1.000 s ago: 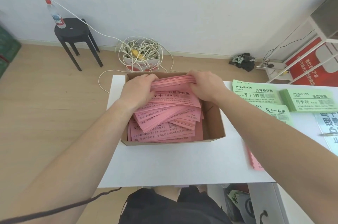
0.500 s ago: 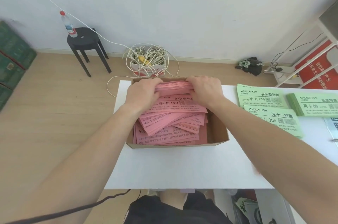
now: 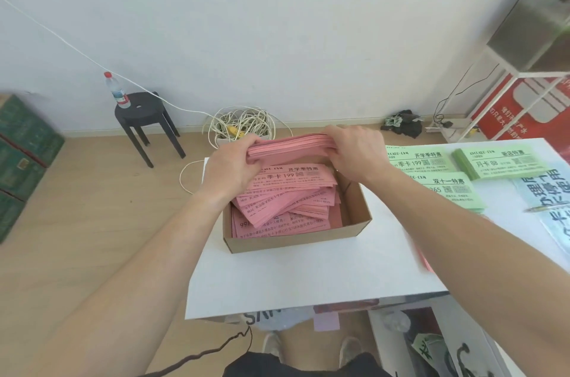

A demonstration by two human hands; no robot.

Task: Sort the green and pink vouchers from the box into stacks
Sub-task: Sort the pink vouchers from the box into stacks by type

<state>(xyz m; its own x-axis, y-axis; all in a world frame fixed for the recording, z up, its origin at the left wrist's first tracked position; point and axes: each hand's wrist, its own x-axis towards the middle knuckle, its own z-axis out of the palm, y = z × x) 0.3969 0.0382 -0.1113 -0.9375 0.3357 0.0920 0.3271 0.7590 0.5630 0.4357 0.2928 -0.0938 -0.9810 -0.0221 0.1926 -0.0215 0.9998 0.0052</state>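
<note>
1. The left hand and the right hand each grip 1 end of a pink voucher bundle, with fingers curled round it.
2. The bundle is over the far side of the cardboard box.
3. Loose pink vouchers lie in the box.
4. 3 green voucher stacks sit on the white table, right of the box.

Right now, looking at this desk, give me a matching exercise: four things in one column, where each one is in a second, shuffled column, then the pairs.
Things
1. pink bundle
2. green stacks
3. bottle
4. cable coil

Places
A. on the black stool
B. gripped by left hand and right hand over the box
C. down behind the table
D. flat on the table, right of the box

Pairs: 1-B, 2-D, 3-A, 4-C
</note>
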